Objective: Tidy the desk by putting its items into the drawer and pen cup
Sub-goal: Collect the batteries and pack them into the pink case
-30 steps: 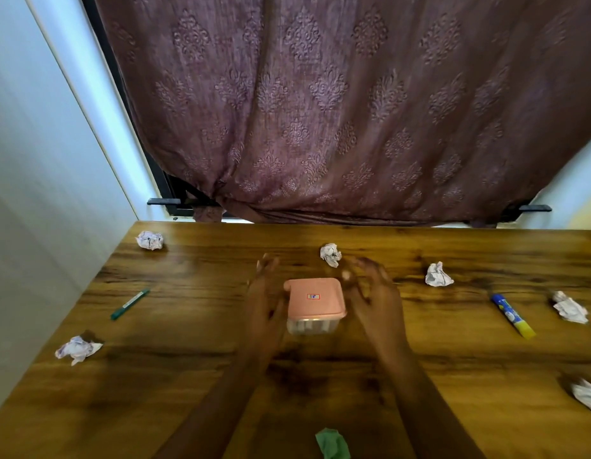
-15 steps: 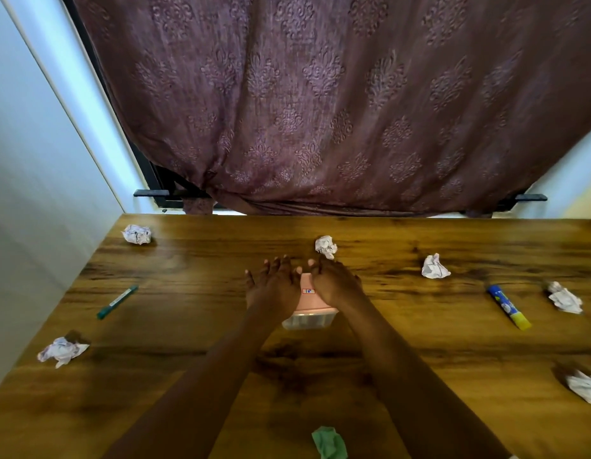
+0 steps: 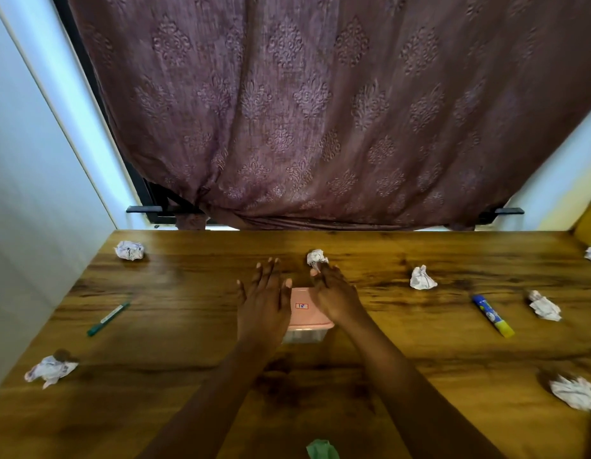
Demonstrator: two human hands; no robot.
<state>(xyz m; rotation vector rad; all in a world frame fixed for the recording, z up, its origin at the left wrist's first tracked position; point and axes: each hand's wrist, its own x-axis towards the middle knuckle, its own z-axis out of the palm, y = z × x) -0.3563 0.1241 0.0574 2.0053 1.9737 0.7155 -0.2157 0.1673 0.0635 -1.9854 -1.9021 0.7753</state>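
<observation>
A small clear plastic box with a pink lid point(image 3: 304, 309) stands in the middle of the wooden desk point(image 3: 188, 376). My left hand point(image 3: 262, 304) lies flat over the lid's left side, fingers stretched out and apart. My right hand point(image 3: 335, 296) rests on the lid's right side, its fingers pointing at a crumpled paper ball point(image 3: 316, 258) just behind the box. A green pen point(image 3: 108, 318) lies at the left. A blue and yellow glue stick point(image 3: 492, 315) lies at the right. No drawer or pen cup shows.
Several more crumpled paper balls are scattered about: far left point(image 3: 129, 250), near left point(image 3: 50, 369), right of centre point(image 3: 421, 278), right point(image 3: 544, 305), near right point(image 3: 573, 392). A green scrap point(image 3: 322, 449) lies at the front edge. A yellow object point(image 3: 590, 226) stands at the far right corner.
Both hands came in from beside the box and settled on top of its lid. They have since spread slightly, uncovering the label in the lid's middle.
</observation>
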